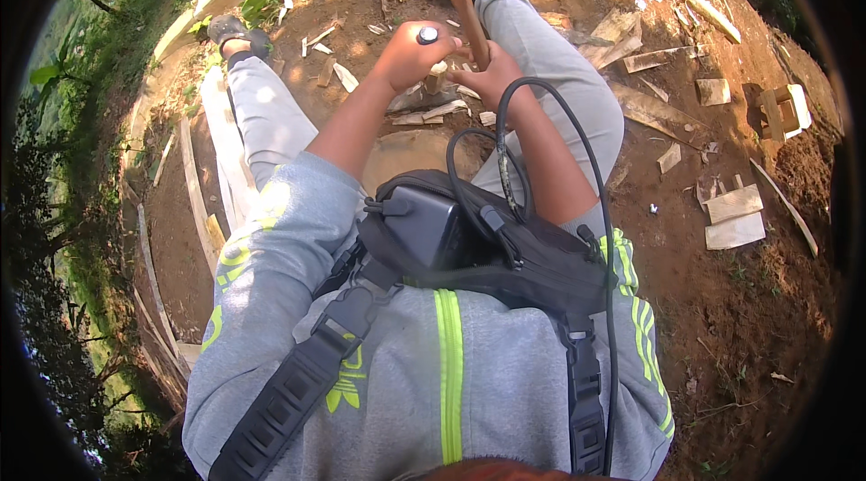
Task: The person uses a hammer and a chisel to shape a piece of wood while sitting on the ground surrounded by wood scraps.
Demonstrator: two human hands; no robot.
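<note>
My left hand (413, 55) is closed in a fist around a dark round handle (428, 34), whose pale, ring-marked end shows at the top. What lies at its other end is hidden by the fist. My right hand (494, 77) grips the near end of a long brown wooden handle (464, 12) that slants up and away beside my right shin. A dark shape at its far end merges with my shoe, so I cannot make out a head. Between the two hands, a small pale piece of wood (437, 71) stands up; which hand touches it is unclear.
Wood chips and offcuts (433, 114) litter the brown soil between my legs. Flat blocks (734, 217) and a small wooden frame (785, 113) lie to the right. Long pale strips (225, 147) run along the left. A black cable (577, 143) loops from the chest bag (505, 251).
</note>
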